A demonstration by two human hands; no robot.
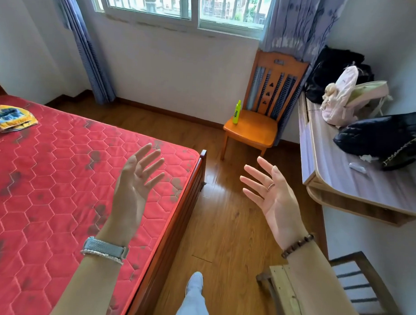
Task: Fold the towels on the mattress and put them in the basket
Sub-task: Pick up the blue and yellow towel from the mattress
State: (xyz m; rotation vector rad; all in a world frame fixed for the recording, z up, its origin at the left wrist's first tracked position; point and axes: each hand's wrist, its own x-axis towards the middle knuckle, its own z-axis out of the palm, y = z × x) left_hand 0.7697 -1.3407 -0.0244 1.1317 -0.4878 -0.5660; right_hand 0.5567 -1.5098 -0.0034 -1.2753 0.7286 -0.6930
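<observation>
A red quilted mattress (60, 175) fills the left of the view. At its far left edge lies a crumpled yellow and blue towel (13, 118). My left hand (136, 180) is raised palm up over the mattress's right side, fingers spread and holding nothing. My right hand (270, 192) is raised palm up over the wooden floor to the right of the bed, fingers spread and empty. No basket is in view.
An orange wooden chair (257, 126) with a green bottle (237, 112) stands under the window. A desk (343, 183) on the right carries bags and dark clothing. A second chair (353, 285) stands at the lower right. A strip of wooden floor runs between bed and desk.
</observation>
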